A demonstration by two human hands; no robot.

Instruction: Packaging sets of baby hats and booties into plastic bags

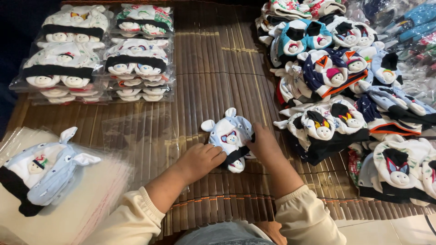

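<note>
Now | both hands | grip baby hat set | bamboo mat

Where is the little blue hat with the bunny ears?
In the head view, the light blue hat lies mid-mat on the bamboo mat, between the left hand and right hand, both touching it.

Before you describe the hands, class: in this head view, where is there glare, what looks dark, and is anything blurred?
Head view: glare streaks the clear plastic bags at lower left; the top left corner falls dark; both hands, left hand and right hand, and the baby hat set look sharp; edges bend slightly.
</note>
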